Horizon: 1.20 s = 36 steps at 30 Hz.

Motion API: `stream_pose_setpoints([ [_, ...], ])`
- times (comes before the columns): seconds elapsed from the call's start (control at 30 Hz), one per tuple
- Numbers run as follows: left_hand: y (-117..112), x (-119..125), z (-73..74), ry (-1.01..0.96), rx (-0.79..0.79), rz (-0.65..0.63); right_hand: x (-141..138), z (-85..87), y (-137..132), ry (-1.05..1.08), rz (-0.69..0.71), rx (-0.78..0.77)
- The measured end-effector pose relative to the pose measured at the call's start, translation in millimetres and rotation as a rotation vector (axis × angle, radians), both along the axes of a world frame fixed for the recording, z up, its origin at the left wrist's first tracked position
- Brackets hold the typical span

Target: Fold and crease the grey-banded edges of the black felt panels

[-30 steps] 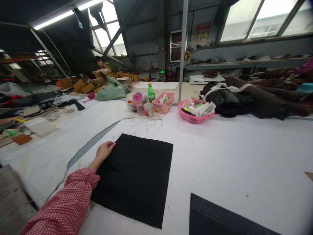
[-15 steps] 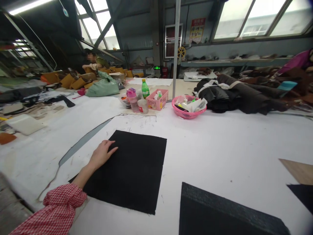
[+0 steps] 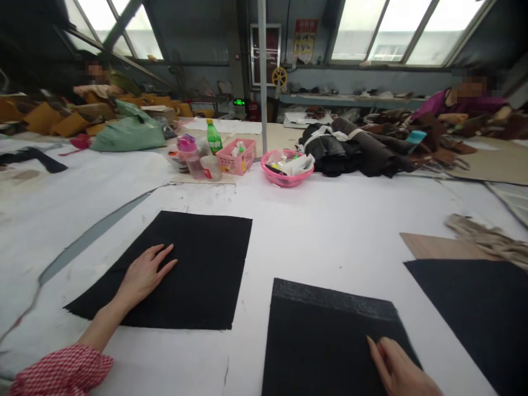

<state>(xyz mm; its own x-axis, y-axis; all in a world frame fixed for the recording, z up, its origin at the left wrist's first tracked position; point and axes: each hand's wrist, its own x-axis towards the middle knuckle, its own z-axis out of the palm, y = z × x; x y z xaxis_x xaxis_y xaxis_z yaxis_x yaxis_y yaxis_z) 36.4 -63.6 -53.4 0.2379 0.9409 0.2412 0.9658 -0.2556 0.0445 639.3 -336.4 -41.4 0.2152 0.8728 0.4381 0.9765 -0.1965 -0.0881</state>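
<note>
My left hand (image 3: pixel 142 278) rests palm down on a black square sheet (image 3: pixel 206 275), its fingers spread and the hand empty. This sheet lies flat on the white table covering, its near-left corner drawn out to a point. Over a second black sheet (image 3: pixel 317 341), which has a shinier textured band along its far edge, is my right hand (image 3: pixel 402 368). Its thumb reaches out over the sheet, apart from the bent fingers, and nothing shows between them. The frame's bottom edge cuts off this sheet and part of the right hand.
More black material (image 3: pixel 474 308) lies at the right, beside a brown board (image 3: pixel 441 247) and a crumpled beige cloth (image 3: pixel 487 234). Farther back stand a pink basin (image 3: pixel 289 179), a pink box (image 3: pixel 237 159), a green bottle (image 3: pixel 213 137) and a metal pole (image 3: pixel 263 82). Two people sit beyond.
My right hand has come into view over the second black sheet. The view has turned right, showing more material there. My left hand stays on its sheet, slightly nearer me.
</note>
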Motion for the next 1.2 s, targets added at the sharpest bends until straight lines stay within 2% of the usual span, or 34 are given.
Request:
stream_pose_setpoints([
  [0.1,2.2,-0.6,6.9,0.027,0.021,0.007,-3.3,12.3,-5.8,-0.024,0.019,-0.113],
  [0.2,-11.6,27.7,26.6,0.057,0.112,0.027,-14.8,34.2,-3.0,0.095,0.058,-0.183],
  [0.27,-35.2,69.6,42.2,-0.048,0.136,-0.017,-31.4,49.2,6.3,0.177,0.116,-0.211],
  [0.3,-51.0,96.0,48.5,-0.133,0.119,-0.079,-42.4,55.3,13.4,0.215,0.162,-0.236],
  [0.37,-87.4,153.5,56.0,-0.300,0.026,-0.344,-67.4,63.0,31.2,0.257,0.260,-0.274],
  [0.43,-124.2,207.1,56.4,-0.337,-0.147,-0.592,-91.9,64.2,50.8,0.260,0.346,-0.305],
  [0.5,-154.6,247.2,52.2,-0.341,-0.239,-0.707,-110.8,60.4,68.0,0.247,0.391,-0.311],
  [0.57,-174.8,270.4,47.2,-0.319,-0.278,-0.768,-122.2,53.8,79.9,0.227,0.393,-0.300],
  [0.63,-185.4,279.1,43.8,-0.306,-0.271,-0.749,-126.8,47.3,85.8,0.206,0.373,-0.290],
  [0.73,-190.5,278.1,42.9,-0.305,-0.263,-0.715,-127.4,41.8,86.9,0.204,0.356,-0.285],
  [1.0,-199.3,274.6,42.5,-0.324,-0.259,-0.712,-125.2,43.4,84.1,0.260,0.405,-0.237],
  [1.2,-204.2,271.7,44.4,-0.336,-0.291,-0.712,-125.8,39.5,79.0,0.275,0.428,-0.258],
])
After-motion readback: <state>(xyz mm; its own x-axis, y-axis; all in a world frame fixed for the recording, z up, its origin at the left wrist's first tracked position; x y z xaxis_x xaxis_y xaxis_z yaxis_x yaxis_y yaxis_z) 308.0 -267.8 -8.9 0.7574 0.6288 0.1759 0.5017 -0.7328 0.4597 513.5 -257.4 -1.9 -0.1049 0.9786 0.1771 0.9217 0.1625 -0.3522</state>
